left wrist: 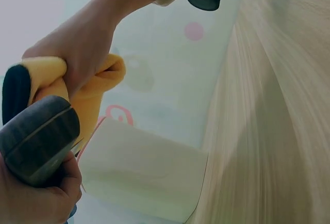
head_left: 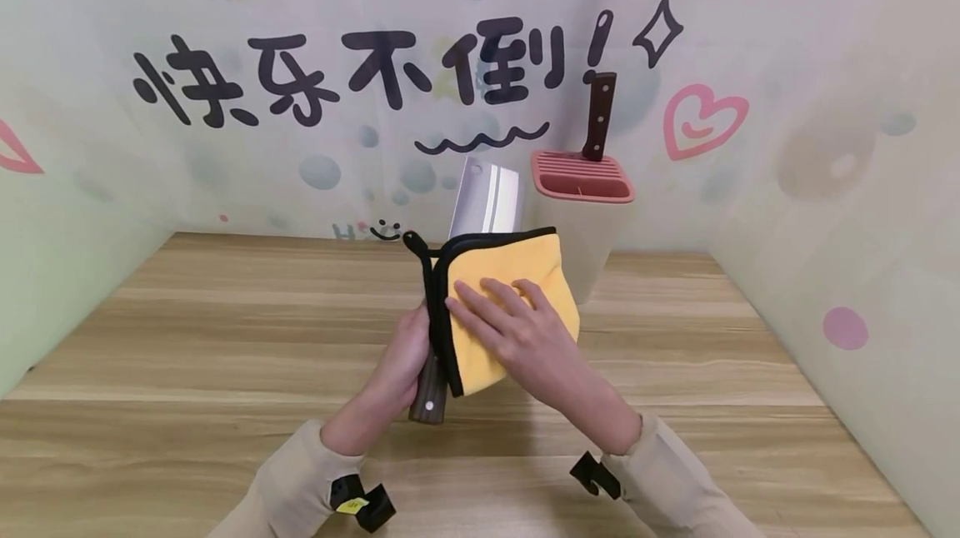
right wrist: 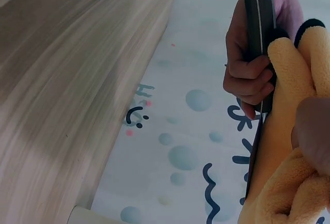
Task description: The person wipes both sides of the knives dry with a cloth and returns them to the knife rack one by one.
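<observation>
My left hand (head_left: 405,355) grips the dark riveted handle (head_left: 428,396) of a cleaver (head_left: 486,196), its fingers curled round it in the right wrist view. The broad, shiny blade points up and away from me. A yellow cloth (head_left: 510,263) with black edging is folded over the blade's lower part and hides it. My right hand (head_left: 536,346) holds the cloth against the blade, fingers laid across its face. In the right wrist view, the cloth (right wrist: 289,79) bunches around that hand's thumb side, next to the cleaver's thin edge.
Behind the cloth stands a pale knife block (head_left: 592,230) with a pink slotted top. A brown-handled knife (head_left: 600,117) stands upright in it. The wooden table (head_left: 225,338) meets a printed wall sheet (head_left: 337,163) at the back and side walls left and right.
</observation>
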{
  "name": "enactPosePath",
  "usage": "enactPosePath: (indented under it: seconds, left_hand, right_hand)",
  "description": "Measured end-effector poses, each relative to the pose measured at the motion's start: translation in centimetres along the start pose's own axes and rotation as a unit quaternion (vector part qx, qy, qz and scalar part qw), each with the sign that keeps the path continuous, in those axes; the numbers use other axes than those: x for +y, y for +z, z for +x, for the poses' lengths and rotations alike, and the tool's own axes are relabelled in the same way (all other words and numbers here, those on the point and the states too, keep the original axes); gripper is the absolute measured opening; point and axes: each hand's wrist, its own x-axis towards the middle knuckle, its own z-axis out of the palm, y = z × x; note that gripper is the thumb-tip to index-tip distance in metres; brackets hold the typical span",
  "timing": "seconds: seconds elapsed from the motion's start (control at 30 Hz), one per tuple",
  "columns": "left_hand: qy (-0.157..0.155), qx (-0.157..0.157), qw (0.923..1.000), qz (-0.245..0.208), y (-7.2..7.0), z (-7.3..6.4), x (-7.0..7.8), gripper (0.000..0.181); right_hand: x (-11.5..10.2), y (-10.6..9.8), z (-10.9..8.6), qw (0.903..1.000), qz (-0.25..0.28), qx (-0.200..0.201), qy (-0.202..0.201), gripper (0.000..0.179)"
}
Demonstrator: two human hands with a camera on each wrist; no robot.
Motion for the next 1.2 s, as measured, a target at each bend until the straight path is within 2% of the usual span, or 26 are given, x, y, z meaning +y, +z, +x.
enactPosePath:
  seconds: [0.17,0.33,0.7,0.93,1.07,1.2]
  left_hand:
    - [-0.004,0.005,1.0000,-0.002,0.0,-0.1,0.2,0.046]
    - [-0.006,0.015,0.9999,0.000,-0.1,-0.1,0.6,0.044]
    - [0.001,0.008,0.9985,-0.055,-0.4,0.4,1.3,0.029]
    - [0.011,0.024,0.9958,-0.087,-0.5,0.7,1.3,0.021]
    - [0.006,0.037,0.9955,-0.087,-0.6,0.7,1.5,0.024]
    - [0.008,0.035,0.9953,-0.089,-0.8,0.6,1.6,0.033]
  right_hand:
    - [0.0,0.2,0.1,0.9997,0.010,-0.003,0.021,0.038]
    - [-0.2,0.3,0.2,0.9997,0.014,0.008,0.020,0.038]
    - [-1.1,0.3,-0.3,0.9997,0.004,0.015,-0.017,0.040]
    - [-1.8,0.0,-0.6,0.9991,0.003,0.024,-0.036,0.039]
    - [-2.1,-0.2,-1.0,0.9986,0.009,0.026,-0.045,0.040]
    - [-2.6,-0.4,-1.4,0.9974,0.026,0.037,-0.056,0.041]
